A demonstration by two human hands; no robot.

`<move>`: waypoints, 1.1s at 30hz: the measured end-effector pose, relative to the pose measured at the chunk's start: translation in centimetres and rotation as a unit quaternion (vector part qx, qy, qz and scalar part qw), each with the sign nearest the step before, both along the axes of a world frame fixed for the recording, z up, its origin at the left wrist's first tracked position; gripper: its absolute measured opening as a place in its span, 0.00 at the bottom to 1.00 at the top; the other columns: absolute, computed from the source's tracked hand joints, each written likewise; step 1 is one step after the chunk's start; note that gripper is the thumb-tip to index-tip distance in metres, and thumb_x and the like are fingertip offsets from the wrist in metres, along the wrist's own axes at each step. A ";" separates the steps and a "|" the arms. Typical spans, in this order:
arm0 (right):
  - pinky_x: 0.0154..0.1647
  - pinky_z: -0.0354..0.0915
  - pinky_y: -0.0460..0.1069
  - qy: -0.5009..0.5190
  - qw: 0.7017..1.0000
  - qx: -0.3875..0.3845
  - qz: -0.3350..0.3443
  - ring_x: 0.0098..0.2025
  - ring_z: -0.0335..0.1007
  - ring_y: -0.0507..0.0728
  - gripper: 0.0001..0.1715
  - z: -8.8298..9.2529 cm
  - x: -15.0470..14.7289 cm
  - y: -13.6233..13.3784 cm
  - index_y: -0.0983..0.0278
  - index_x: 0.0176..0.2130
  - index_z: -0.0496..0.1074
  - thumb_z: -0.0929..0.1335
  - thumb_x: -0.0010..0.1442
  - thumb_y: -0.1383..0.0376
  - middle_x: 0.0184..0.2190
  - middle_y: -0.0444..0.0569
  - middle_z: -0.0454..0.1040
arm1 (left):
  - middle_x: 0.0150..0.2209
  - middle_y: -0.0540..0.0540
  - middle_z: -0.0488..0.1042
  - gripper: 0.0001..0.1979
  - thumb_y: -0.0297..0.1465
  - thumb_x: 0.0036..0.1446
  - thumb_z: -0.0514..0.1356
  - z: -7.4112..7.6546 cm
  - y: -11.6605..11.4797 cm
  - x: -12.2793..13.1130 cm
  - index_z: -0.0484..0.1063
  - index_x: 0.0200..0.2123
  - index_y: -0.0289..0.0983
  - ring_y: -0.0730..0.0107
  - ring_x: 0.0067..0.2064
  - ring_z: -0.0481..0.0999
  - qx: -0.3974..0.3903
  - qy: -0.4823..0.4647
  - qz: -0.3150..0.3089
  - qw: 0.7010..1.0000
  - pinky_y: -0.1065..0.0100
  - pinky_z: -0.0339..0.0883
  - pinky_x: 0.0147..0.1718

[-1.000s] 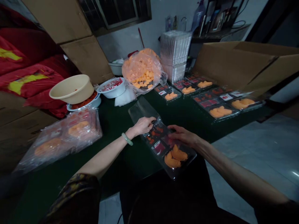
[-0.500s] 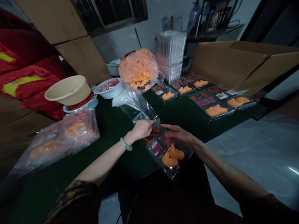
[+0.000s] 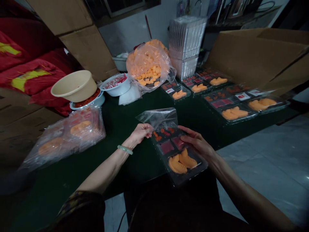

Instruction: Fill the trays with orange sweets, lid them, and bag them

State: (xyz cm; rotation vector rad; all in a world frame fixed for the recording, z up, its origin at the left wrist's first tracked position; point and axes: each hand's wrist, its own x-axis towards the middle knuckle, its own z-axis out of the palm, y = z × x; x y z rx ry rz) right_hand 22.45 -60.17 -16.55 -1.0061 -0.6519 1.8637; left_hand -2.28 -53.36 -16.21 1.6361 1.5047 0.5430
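A compartmented clear plastic tray (image 3: 173,180) lies tilted before me at the table's near edge. In it are two orange fish-shaped pieces (image 3: 180,164), dark red flat packets (image 3: 166,147) and small orange-red pieces (image 3: 158,137). A clear plastic bag (image 3: 160,116) covers the tray's far end, its loose mouth extending beyond it. With fingers pinched, my left hand (image 3: 143,131) holds the bag at the tray's far left corner. My right hand (image 3: 195,141) grips the tray's right side, fingers over the top and the thumb partly hidden.
Filled trays (image 3: 234,114) stand at the right beside a cardboard box (image 3: 256,58). Behind are stacked clear trays (image 3: 185,45) and a big bag of orange pieces (image 3: 151,64). At left are a cream basin (image 3: 74,90), a white basin (image 3: 117,88) and bagged trays (image 3: 82,135).
My left hand has moved left from the tray's top to its far left corner. The bag's loose end has been drawn nearer and spread over the tray's far end. The view has shifted slightly.
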 end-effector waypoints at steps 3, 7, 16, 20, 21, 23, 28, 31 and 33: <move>0.33 0.69 0.50 -0.006 1.000 -0.014 -0.026 0.27 0.73 0.54 0.42 0.2 -0.2 -0.2 0.61 0.57 0.62 0.74 0.44 0.66 0.27 0.43 0.77 | 0.22 0.49 0.69 0.07 0.30 0.50 0.55 -0.3 -0.6 0.2 0.69 0.32 0.32 0.77 0.22 0.67 -0.008 -0.047 0.000 0.999 0.74 0.61 0.21; 0.34 0.69 0.51 -0.006 0.998 -0.024 -0.049 0.28 0.73 0.55 0.41 0.5 -0.3 -0.6 0.63 0.56 0.64 0.74 0.43 0.66 0.24 0.43 0.75 | 0.22 0.52 0.67 0.07 0.25 0.50 0.53 -1.0 -1.9 0.5 0.66 0.34 0.33 0.78 0.22 0.65 0.019 -0.056 0.016 0.998 0.74 0.59 0.22; 0.29 0.68 0.49 -0.041 0.999 -0.020 -0.026 0.22 0.70 0.53 0.45 -0.2 -0.8 -1.2 0.65 0.58 0.61 0.74 0.42 0.65 0.21 0.42 0.75 | 0.22 0.54 0.64 0.16 0.24 0.53 0.49 0.5 -4.4 0.1 0.61 0.47 0.37 0.74 0.23 0.64 0.218 0.109 0.000 0.970 0.71 0.57 0.27; 0.29 0.68 0.50 -0.054 0.998 -0.035 -0.017 0.22 0.70 0.53 0.46 0.1 -1.2 -1.2 0.65 0.59 0.61 0.74 0.42 0.66 0.22 0.42 0.75 | 0.21 0.55 0.64 0.14 0.26 0.53 0.49 1.2 -3.8 -0.9 0.62 0.44 0.37 0.75 0.23 0.63 0.180 0.081 -0.029 0.980 0.72 0.56 0.26; 0.29 0.68 0.50 -0.057 0.998 -0.037 -0.014 0.22 0.70 0.53 0.46 0.1 -1.2 -1.2 0.65 0.59 0.60 0.73 0.42 0.66 0.22 0.43 0.75 | 0.21 0.55 0.64 0.13 0.26 0.53 0.49 1.3 -3.5 -1.2 0.62 0.43 0.37 0.76 0.22 0.63 0.154 0.045 -0.043 0.986 0.73 0.57 0.25; 0.28 0.68 0.50 -0.064 0.997 -0.038 -0.007 0.22 0.70 0.54 0.45 0.1 -1.3 -1.1 0.66 0.59 0.60 0.73 0.42 0.68 0.21 0.43 0.75 | 0.22 0.54 0.66 0.11 0.27 0.53 0.49 1.2 -3.0 -1.9 0.62 0.41 0.36 0.77 0.20 0.62 0.095 -0.022 -0.074 0.992 0.74 0.57 0.23; 0.27 0.68 0.50 -0.078 0.996 -0.039 -0.009 0.21 0.69 0.53 0.45 0.0 -2.0 -0.9 0.66 0.60 0.59 0.71 0.43 0.69 0.20 0.42 0.74 | 0.23 0.52 0.68 0.12 0.27 0.55 0.47 1.1 -3.3 -2.3 0.63 0.42 0.35 0.75 0.22 0.66 0.173 0.096 -0.084 0.977 0.72 0.59 0.25; 0.27 0.67 0.50 -0.082 0.996 -0.041 -0.017 0.22 0.69 0.54 0.42 0.0 -2.5 -0.8 0.65 0.58 0.61 0.71 0.43 0.69 0.21 0.43 0.74 | 0.25 0.49 0.69 0.16 0.25 0.56 0.46 1.2 -4.7 -1.5 0.63 0.47 0.35 0.71 0.26 0.70 0.275 0.293 -0.101 0.910 0.70 0.60 0.29; 0.26 0.66 0.49 -0.089 0.995 -0.033 -0.029 0.21 0.69 0.53 0.38 0.0 -3.0 -0.5 0.64 0.55 0.63 0.71 0.43 0.68 0.22 0.43 0.74 | 0.26 0.48 0.71 0.18 0.25 0.56 0.45 1.2 -5.8 -1.0 0.61 0.49 0.34 0.68 0.28 0.72 0.285 0.358 -0.133 0.879 0.70 0.61 0.30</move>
